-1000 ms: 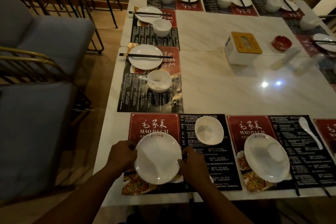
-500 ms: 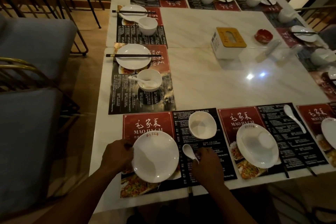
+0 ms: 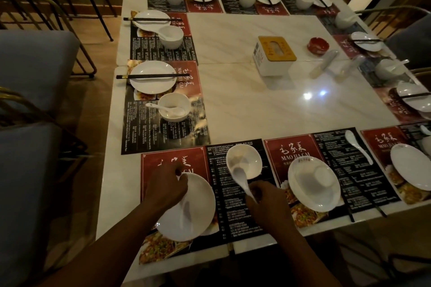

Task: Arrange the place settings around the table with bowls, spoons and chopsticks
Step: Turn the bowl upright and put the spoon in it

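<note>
White spoon (image 3: pixel 242 180), pinched by its handle in our right hand (image 3: pixel 268 201), reaches its scoop over the bowl (image 3: pixel 248 158). Our left hand (image 3: pixel 166 185) grips the plate (image 3: pixel 193 207) at its far edge. Leftward, another bowl (image 3: pixel 173 109) holds a spoon.

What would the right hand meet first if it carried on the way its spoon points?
The bowl just ahead: the spoon in the right hand overlaps its near rim, height unclear.

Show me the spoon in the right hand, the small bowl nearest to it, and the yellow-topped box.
spoon (image 3: pixel 242 182): head view, on its neck below the scoop.
small bowl (image 3: pixel 250 158): head view, on its inside.
yellow-topped box (image 3: pixel 276 50): head view, on the middle of its top.
</note>
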{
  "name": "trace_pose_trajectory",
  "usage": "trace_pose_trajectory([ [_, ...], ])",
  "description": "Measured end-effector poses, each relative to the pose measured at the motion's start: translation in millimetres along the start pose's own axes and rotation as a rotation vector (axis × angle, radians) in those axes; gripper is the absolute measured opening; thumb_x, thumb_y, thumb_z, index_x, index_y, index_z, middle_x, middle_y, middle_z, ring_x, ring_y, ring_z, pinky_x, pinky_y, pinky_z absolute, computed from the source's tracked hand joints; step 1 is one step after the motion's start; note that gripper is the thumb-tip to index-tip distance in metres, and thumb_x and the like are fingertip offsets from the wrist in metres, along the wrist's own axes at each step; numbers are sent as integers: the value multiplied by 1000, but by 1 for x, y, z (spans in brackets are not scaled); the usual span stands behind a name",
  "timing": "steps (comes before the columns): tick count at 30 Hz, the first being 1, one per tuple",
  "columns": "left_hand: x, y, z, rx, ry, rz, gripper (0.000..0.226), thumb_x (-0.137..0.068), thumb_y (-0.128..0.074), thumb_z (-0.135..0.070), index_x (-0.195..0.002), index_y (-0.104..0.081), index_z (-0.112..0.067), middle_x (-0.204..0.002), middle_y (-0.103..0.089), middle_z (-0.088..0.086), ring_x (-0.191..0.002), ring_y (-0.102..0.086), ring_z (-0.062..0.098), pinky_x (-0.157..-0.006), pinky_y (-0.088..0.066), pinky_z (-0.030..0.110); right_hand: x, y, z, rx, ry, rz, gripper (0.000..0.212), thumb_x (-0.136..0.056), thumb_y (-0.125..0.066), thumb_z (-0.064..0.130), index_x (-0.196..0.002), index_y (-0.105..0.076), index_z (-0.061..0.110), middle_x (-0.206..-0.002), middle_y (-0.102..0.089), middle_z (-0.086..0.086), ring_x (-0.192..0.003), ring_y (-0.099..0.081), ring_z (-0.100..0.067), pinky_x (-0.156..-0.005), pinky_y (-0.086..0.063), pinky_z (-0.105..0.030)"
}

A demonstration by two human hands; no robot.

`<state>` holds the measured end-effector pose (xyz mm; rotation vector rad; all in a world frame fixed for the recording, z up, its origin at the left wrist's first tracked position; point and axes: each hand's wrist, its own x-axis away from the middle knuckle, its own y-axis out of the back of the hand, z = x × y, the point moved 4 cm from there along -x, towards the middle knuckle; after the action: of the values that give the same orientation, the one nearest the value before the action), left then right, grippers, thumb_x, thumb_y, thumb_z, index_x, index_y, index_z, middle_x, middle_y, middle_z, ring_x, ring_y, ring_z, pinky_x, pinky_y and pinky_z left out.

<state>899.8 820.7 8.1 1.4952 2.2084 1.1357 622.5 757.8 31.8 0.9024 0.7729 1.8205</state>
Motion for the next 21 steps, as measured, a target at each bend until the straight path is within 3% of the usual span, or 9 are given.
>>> trace_pose_trajectory([
  [3,-8,-12,-19,45,-26,35,23,-90,-67,-22,-112,-68,-21,-103,-67,-6,-94,-63,12,-83,-54,31,-25,25,6,82,-29,-41,14,-83,-75,25,-94,-73,18,-83,-71,5,-73,-65,-6,-68,-50,-19],
  [9,-10,-27,-32,60,-8,65,27,-92,-64,-20,-119,-65,-20,-109,-67,-4,-97,-62,12,-84,-51,29,-75,21,18,320,-62,94,40,-78,-76,30,-110,-70,7,-104,-72,-7,-91,-69,-20,-65,-45,-22],
  [16,-4,-22,-6,59,96,33,29,-89,-68,-21,-119,-65,-23,-103,-65,-8,-93,-61,9,-82,-53,29,-95,1,20,352,-62,166,37,-80,-70,18,-115,-64,6,-105,-68,-12,-87,-68,-23,-70,-59,-31],
  [21,-2,-18,7,58,153,-9,33,-89,-70,-24,-121,-66,-22,-107,-69,-3,-92,-63,11,-85,-56,34,-98,-3,22,395,-28,159,31,-86,-65,31,-107,-66,8,-97,-68,-9,-80,-68,-23,-64,-56,-31],
])
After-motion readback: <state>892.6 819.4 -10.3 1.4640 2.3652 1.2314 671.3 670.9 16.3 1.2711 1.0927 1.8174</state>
